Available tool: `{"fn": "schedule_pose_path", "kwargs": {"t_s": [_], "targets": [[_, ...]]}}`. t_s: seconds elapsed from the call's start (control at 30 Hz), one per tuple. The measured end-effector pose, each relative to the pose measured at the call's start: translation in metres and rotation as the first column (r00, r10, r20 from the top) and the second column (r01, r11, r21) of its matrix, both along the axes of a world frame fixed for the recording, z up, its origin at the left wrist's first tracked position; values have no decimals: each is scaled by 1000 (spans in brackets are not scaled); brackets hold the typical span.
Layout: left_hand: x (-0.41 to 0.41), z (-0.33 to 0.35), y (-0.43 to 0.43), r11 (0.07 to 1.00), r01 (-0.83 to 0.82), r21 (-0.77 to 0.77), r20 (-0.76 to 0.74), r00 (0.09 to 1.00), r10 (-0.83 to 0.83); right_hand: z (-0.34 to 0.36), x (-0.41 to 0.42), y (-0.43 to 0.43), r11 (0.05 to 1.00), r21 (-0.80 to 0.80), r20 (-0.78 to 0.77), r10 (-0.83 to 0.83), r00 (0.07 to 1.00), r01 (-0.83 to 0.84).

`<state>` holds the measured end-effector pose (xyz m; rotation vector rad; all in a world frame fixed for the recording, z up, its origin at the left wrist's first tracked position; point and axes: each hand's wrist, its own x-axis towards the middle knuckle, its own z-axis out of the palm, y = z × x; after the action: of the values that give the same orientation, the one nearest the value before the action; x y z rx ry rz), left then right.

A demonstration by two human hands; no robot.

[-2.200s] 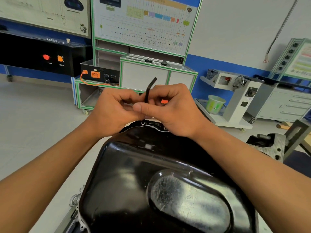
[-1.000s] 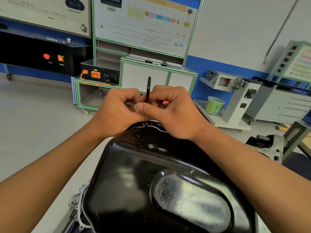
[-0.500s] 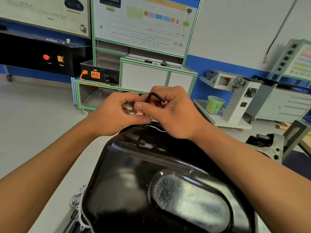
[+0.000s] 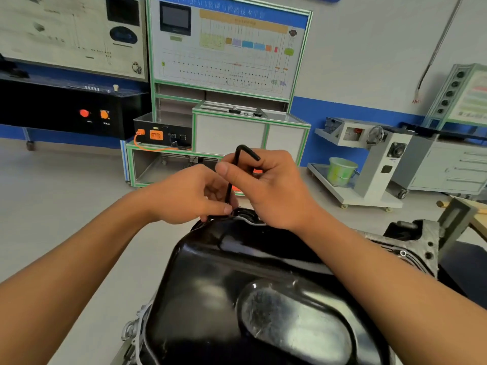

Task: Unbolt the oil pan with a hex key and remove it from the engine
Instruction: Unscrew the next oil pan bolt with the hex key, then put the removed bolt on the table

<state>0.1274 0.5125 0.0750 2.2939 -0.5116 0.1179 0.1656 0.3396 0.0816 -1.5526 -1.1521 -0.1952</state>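
A glossy black oil pan (image 4: 237,285) sits upside down on the engine and fills the lower middle of the view. A black L-shaped hex key (image 4: 233,175) stands upright at the pan's far rim, short arm on top pointing right. My right hand (image 4: 268,188) grips the key near its bend. My left hand (image 4: 189,196) pinches the lower shaft just above the rim. The key's tip and the bolt are hidden behind my fingers.
Part of the grey engine block (image 4: 419,238) shows to the right of the pan. Behind stand a green-framed training bench (image 4: 226,133), a black console (image 4: 66,109) on the left and a white trolley with a green bucket (image 4: 341,171) on the right.
The key's short arm has swung round between the frames and now points right, higher above my fingers. Both hands stay at the pan's far rim. The view has tilted slightly.
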Motion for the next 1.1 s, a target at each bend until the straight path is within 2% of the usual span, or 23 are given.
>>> {"fn": "schedule_pose_path", "kwargs": {"t_s": [0.07,0.23,0.37,0.5,0.57,0.67,0.77,0.87,0.97,1.03,1.1], "targets": [[-3,10,1,998,25,-54,11,1000,-25,5,-6,-1,998,53,-42,-21,999,24],[-14,50,-28,950,68,-304,25,998,-64,43,-19,-33,951,183,-64,-242,968,250],[-22,70,-91,858,186,-479,-45,971,-235,77,-39,-101,887,289,-151,-330,932,361],[-26,77,-186,829,348,-438,-73,905,-418,95,-75,-202,837,181,-114,-503,856,516],[-30,75,-250,807,436,-398,-103,853,-512,91,-97,-260,795,89,-168,-582,796,600],[-44,66,-356,754,546,-365,-152,764,-627,72,-138,-351,688,-87,-234,-717,657,720],[-66,45,-459,688,614,-386,-180,681,-709,47,-188,-435,522,-276,-271,-848,456,807],[-92,19,-547,634,638,-437,-269,580,-769,22,-237,-512,350,-348,-356,-908,222,870],[-118,-4,-620,587,682,-437,-346,475,-809,-1,-281,-576,226,-392,-399,-915,57,892],[-132,-19,-661,585,709,-393,-367,462,-807,-15,-305,-610,150,-435,-401,-915,-42,888],[-145,-38,-695,619,736,-274,-342,527,-778,-29,-325,-637,69,-499,-371,-918,-141,864]]}}
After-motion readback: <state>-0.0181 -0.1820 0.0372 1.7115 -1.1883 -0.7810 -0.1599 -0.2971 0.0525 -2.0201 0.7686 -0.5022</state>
